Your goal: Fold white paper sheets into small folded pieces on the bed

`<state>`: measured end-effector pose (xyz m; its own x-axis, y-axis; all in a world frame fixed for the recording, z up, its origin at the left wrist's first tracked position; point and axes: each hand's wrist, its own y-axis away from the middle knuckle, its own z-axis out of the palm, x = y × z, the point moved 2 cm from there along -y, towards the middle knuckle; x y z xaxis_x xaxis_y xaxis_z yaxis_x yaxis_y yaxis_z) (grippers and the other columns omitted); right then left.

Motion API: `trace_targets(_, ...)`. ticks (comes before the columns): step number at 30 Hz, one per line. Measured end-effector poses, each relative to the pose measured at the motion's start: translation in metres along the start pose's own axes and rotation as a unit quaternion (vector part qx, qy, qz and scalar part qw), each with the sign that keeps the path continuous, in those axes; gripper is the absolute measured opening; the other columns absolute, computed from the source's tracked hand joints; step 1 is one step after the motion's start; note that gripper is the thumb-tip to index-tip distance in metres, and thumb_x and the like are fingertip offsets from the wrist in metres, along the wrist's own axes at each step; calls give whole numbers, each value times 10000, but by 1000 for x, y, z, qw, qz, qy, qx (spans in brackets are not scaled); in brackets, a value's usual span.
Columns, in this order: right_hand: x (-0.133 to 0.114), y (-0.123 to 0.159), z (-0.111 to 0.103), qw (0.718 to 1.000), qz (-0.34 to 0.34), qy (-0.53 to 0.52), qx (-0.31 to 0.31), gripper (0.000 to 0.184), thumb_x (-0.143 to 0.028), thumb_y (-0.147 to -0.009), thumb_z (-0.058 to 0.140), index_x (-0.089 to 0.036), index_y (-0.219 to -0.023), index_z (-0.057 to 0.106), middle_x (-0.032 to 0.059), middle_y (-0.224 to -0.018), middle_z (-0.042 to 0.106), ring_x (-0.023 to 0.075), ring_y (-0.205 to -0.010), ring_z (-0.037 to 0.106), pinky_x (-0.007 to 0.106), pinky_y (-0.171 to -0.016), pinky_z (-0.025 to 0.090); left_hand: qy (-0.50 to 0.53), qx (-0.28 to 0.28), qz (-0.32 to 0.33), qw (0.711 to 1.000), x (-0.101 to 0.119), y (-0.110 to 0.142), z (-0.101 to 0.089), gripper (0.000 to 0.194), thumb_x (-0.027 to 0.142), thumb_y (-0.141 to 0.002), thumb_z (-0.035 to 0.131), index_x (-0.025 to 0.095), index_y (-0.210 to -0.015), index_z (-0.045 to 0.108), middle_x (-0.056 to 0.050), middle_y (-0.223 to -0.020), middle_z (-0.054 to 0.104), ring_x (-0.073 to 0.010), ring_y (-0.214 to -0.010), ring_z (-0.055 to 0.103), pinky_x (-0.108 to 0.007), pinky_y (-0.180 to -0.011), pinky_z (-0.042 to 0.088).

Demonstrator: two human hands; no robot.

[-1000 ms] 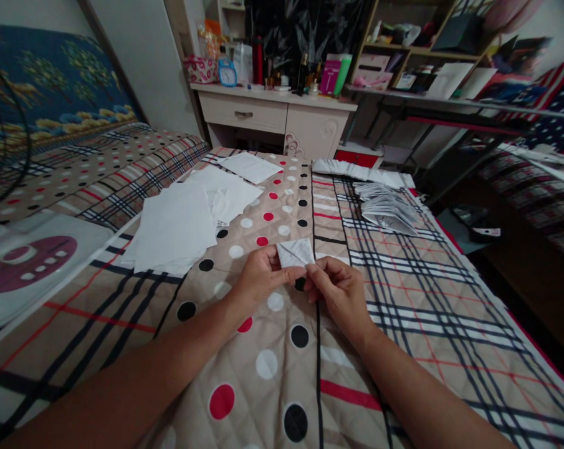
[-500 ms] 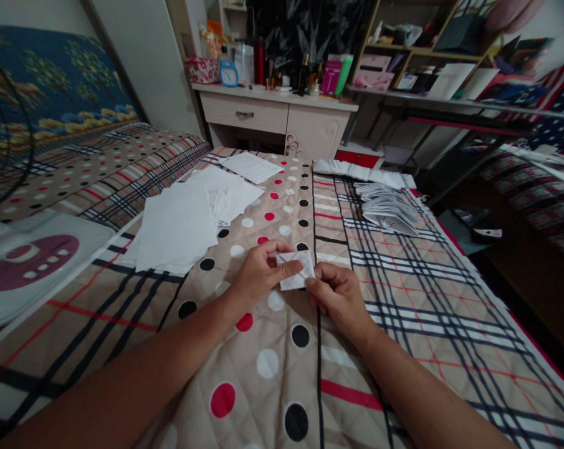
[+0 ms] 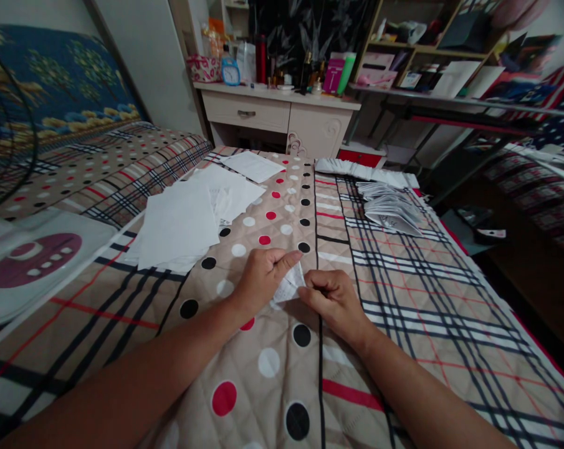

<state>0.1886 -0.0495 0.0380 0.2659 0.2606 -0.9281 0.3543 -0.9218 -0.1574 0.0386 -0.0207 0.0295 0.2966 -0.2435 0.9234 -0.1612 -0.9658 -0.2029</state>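
Observation:
A small folded piece of paper [image 3: 290, 285], white with faint markings, is held between my two hands above the bedspread. My left hand [image 3: 263, 274] grips its upper left part, the thumb stretched along the top. My right hand [image 3: 331, 299] pinches the paper's right corner between thumb and bent forefinger. Part of the paper is hidden behind the left fingers. To the left lie loose white sheets [image 3: 179, 224] in an untidy pile. Folded papers [image 3: 389, 209] are stacked in a row to the right, farther off.
A patterned bedspread [image 3: 263, 418] lies under everything. A long white folded strip [image 3: 366, 173] rests beyond the folded papers. At the left edge is a white plastic package [image 3: 95, 234] with a purple print. A dresser [image 3: 244, 112] stands at the far end, crowded with bottles and boxes.
The small paper has tilted and come down slightly to the left, with more of it covered by my left hand. The left thumb now points up more. The piles lie as before.

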Motion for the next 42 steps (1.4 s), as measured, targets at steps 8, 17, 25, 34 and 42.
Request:
trace_targets(8,-9,6,4,992,-99,77,12,378,-155,-789,510,-202,-527,241,-55,-508,252,71,-464,269,263,-481,211,-13,54,-39,998,-6,-8,-3,578,558,-847,523,190,-475,279,51,-457,252,-70,-434,266,-237,-422,206)
trace_targets(17,-2,12,-1,984,-23,-21,174,317,-280,-882,563,-176,-583,544,-35,-504,488,79,-452,427,227,-466,310,138,129,-88,978,-21,-11,-21,531,671,-827,480,177,-632,480,52,-505,430,-57,-388,354,-197,-377,265)
trace_targets(25,4,3,5,988,60,-98,106,353,-375,-862,609,-157,-585,578,-21,-501,539,81,-429,465,204,-426,343,136,-71,-63,986,-5,1,11,456,575,-787,614,154,-638,520,32,-463,522,-71,-378,455,-180,-385,348)
trace_targets(34,4,4,3,989,74,-83,94,318,-327,-840,586,-160,-571,554,-24,-472,525,74,-389,430,198,-383,307,131,-117,-83,981,-10,4,11,611,694,-864,356,175,-574,494,53,-327,404,-70,-269,358,-186,-317,249)
trace_targets(42,13,7,2,986,83,-109,94,329,-318,-832,595,-162,-546,551,-27,-479,516,65,-409,411,199,-409,300,112,-83,-63,988,-7,-3,1,627,682,-842,434,168,-484,459,39,-368,421,-58,-325,387,-186,-373,299)
